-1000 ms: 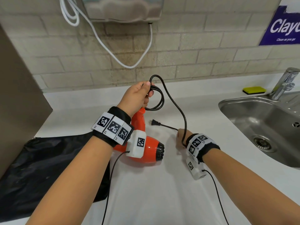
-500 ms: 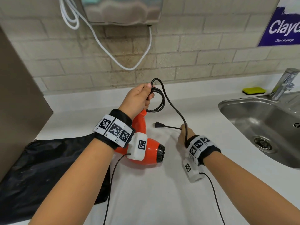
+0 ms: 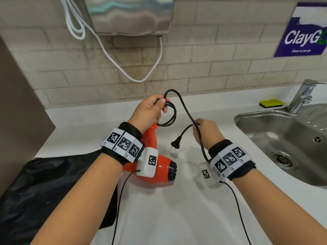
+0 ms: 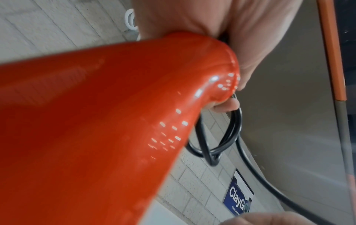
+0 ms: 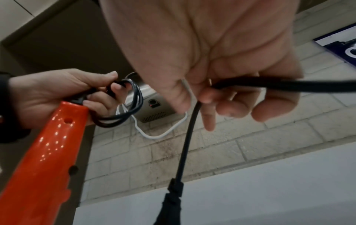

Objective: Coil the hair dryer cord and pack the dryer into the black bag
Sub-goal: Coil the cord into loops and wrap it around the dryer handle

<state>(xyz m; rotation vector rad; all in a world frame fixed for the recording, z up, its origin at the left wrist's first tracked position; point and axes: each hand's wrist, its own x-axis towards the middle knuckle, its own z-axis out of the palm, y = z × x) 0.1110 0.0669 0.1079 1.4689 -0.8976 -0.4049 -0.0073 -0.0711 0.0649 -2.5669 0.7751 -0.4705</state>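
Observation:
My left hand [image 3: 150, 110] grips the end of the orange hair dryer's [image 3: 160, 171] handle together with a few loops of its black cord [image 3: 172, 115]. The dryer [image 4: 96, 121] hangs below that hand, nozzle toward the right, just over the white counter. From the loops the cord [image 3: 187, 110] arcs up and runs down to my right hand [image 3: 203, 129], which pinches it near the free end. The plug [image 3: 176, 143] dangles left of that hand, above the counter. In the right wrist view the cord [image 5: 189, 129] drops from my fingers [image 5: 208, 97] to the plug [image 5: 171, 202]. The black bag [image 3: 44, 188] lies flat at the left.
A steel sink [image 3: 283, 138] with a tap [image 3: 302, 94] is set into the counter [image 3: 177, 218] at the right, and a yellow sponge [image 3: 271, 103] lies behind it. A wall-mounted dryer [image 3: 129, 15] with a white cord [image 3: 123, 68] hangs on the brick wall. A brown panel [image 3: 17, 112] stands at the left.
My right hand has lifted off the counter and moved up toward the left hand, carrying the cord end. The plug now hangs in the air instead of lying on the counter.

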